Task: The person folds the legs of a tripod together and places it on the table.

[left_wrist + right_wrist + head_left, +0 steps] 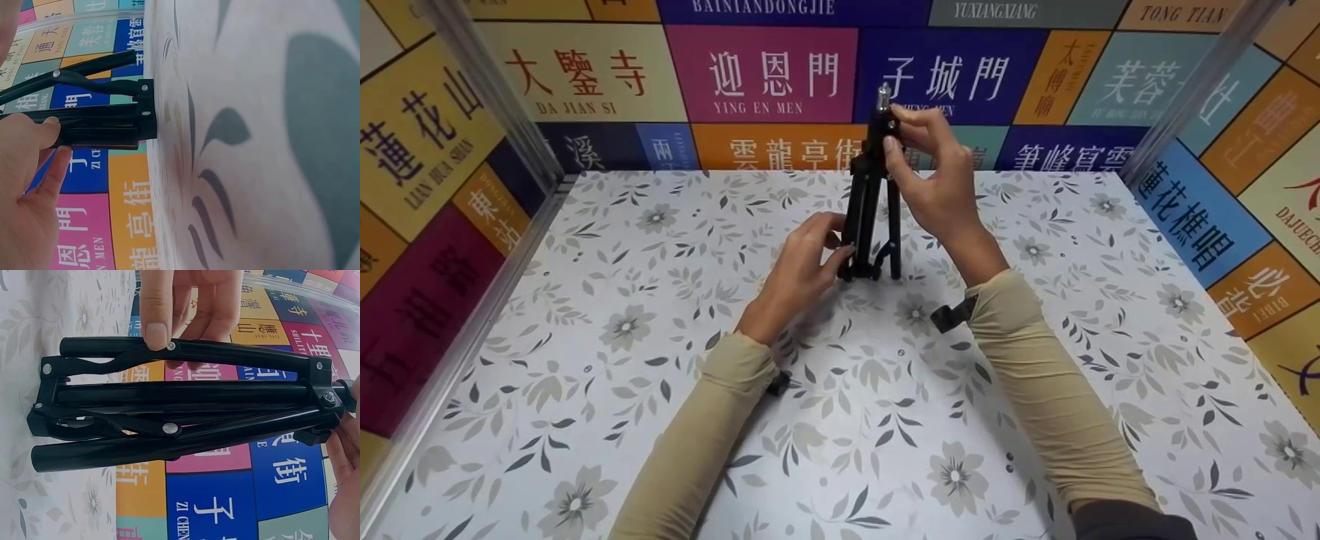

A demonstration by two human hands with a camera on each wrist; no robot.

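Sleeves, tripod, floral tabletop, lettered walls

A booth-like space: panels of printed place names line the floral table's back and side edges, metal posts at its back corners.

Wrinkled tan sleeves have bunched cuffs; black wrist cameras protrude; blackish fabric borders the right sleeve.
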